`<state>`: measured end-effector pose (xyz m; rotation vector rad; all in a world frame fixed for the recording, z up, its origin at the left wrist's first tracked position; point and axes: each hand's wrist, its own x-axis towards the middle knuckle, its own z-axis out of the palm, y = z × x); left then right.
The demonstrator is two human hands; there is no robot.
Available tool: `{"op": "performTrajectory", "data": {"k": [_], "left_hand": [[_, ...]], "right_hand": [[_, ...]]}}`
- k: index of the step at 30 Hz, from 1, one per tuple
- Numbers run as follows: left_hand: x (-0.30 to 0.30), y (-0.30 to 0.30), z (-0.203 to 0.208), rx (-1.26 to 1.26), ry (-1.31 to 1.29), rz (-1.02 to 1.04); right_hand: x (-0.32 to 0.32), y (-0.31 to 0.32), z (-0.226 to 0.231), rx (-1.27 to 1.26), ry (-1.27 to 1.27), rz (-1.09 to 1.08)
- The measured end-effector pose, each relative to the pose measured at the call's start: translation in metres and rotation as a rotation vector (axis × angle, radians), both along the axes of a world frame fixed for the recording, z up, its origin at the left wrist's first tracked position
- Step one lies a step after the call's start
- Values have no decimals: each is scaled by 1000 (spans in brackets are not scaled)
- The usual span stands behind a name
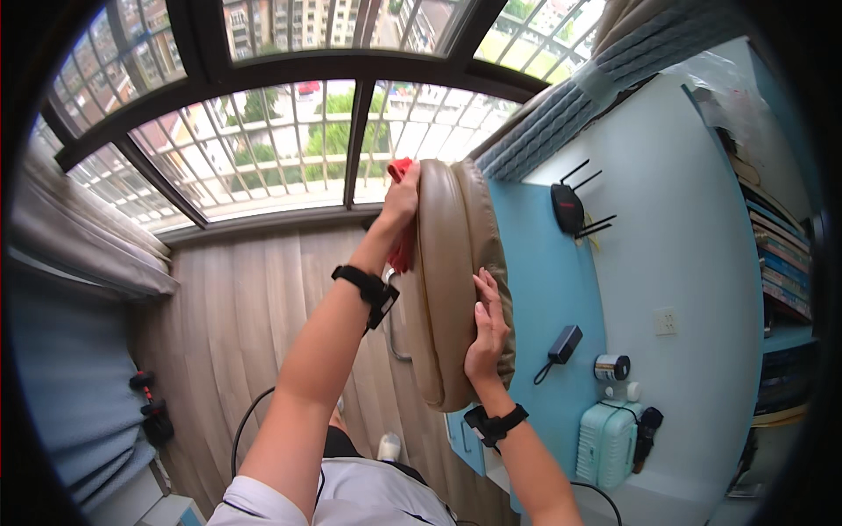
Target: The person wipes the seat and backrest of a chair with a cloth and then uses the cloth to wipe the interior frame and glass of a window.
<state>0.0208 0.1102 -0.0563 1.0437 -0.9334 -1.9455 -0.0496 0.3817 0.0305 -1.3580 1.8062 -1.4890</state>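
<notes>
A tan leather-look chair back (447, 228) with a seam along its edge stands in front of me. My left hand (401, 202) is closed on a red cloth (401, 254) at the upper left side of the chair back. Some of the cloth shows above the fingers, and some hangs below the palm. Against the chair back's right side rests my right hand (489, 337), its fingers stretched out over the padding, with nothing held. A curved metal tube (396, 337) shows left of the padding. The rest of the chair is mostly hidden.
To the right, a blue desk (544, 263) carries a black router (568, 209), a dark box-shaped device with a strap (559, 351), a jar (611, 366) and a mint case (607, 443). Barred windows (263, 140) stand ahead. A blue-covered bed (70, 377) lies left.
</notes>
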Motion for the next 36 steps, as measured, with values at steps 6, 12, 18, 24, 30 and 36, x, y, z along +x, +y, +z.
{"op": "performTrajectory", "data": {"k": [6,12,18,24,30,36], "left_hand": [[-26,33,-69,201,457,109],[-26,120,-130,73,473,297],[-8,273,-153,108,538,334],[1,390,-144,170,650,459],[4,388,-6,-283,67,713],[4,317,69,-468,-140,589]], "right_hand": [[-6,-3,-8,61,-128,-21],[-4,-2,-14,57,-93,-3],[-11,7,-18,-6,51,19],[-24,-1,-26,-142,162,111],[-26,0,-30,-125,215,73],[-30,3,-26,-167,169,87]]}}
